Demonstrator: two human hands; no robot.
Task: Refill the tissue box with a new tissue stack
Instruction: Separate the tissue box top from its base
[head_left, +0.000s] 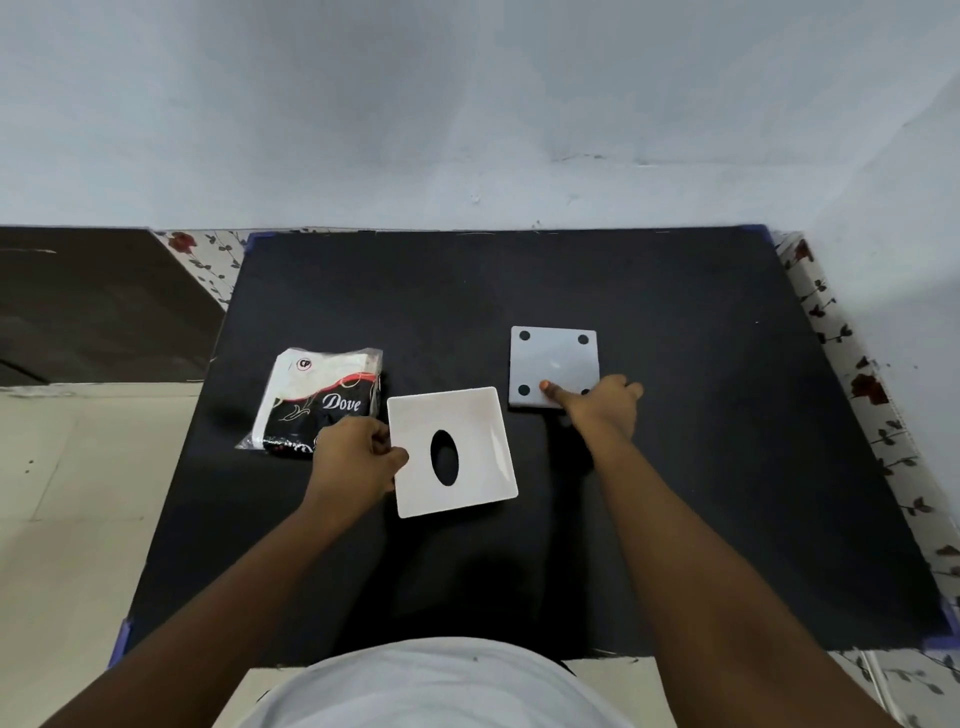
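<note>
A white square tissue box shell (478, 431) with an oval slot lies open side up on the black mat. My left hand (358, 457) grips its left edge. To the right lies the grey base plate (553, 364) with black round feet at its corners. My right hand (597, 405) rests on the plate's near edge, thumb on top and fingers curled around it. A plastic-wrapped tissue pack (322, 400) marked "Dove" lies at the left, just beyond my left hand.
The black mat (675, 519) covers a table with a floral cloth (852, 374) showing at the right and back edges. A pale wall stands behind. A dark panel (93, 306) and a tiled floor lie to the left.
</note>
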